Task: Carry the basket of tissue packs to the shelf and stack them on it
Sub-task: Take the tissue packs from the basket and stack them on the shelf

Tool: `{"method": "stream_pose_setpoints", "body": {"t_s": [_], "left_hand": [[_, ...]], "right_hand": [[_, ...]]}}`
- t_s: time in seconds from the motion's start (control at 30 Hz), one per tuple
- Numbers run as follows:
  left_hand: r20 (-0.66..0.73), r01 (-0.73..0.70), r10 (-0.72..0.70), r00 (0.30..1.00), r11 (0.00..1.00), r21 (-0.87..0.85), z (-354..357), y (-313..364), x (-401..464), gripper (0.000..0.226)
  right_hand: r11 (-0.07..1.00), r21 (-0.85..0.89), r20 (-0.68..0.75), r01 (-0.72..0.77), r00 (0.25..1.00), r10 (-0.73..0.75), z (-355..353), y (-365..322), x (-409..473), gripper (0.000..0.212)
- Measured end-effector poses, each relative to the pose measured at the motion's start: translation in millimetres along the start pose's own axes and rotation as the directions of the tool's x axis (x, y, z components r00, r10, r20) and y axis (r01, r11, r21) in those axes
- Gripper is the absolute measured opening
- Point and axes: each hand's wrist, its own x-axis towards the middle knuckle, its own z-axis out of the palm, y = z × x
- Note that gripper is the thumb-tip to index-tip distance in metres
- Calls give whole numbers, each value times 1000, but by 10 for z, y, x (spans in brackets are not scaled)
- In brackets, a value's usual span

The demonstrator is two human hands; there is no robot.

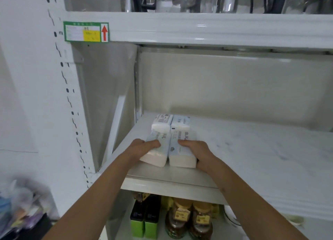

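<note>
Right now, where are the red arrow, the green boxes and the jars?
Red arrow (104, 33): head view, on its shaft.
Green boxes (144, 228): head view, on the green lower front.
Jars (189, 220): head view, between two labels.

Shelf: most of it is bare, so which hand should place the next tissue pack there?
Right, probably. The right hand borders the bare shelf; the left hand sits between the tissue packs and the side wall.

You see glossy white painted metal on the shelf (234, 149); the tissue packs (169, 146) wear smooth, shiny plastic wrap.
</note>
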Motion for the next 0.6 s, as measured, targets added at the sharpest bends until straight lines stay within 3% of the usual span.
{"method": "stream_pose_setpoints", "body": {"t_s": [0.13, 0.23, 0.37, 0.6], "left_hand": [[-11, -138, 138, 990, 990, -13, -102, -220, -84, 38], [36, -266, 263, 964, 960, 89, -176, -419, -173, 48], [-48, -289, 316, 948, 912, 291, -153, -523, -70, 81], [-89, -279, 334, 938, 883, 377, -131, -526, 222, 80]], "right_hand": [[974, -70, -50, 214, 975, -218, 4, 241, -44, 25], [921, -240, 6, 308, 949, -316, -108, 327, -157, 39], [816, -450, 79, 363, 926, -368, -191, 404, -187, 78], [834, -418, 93, 362, 930, -357, -190, 449, 67, 83]]}}
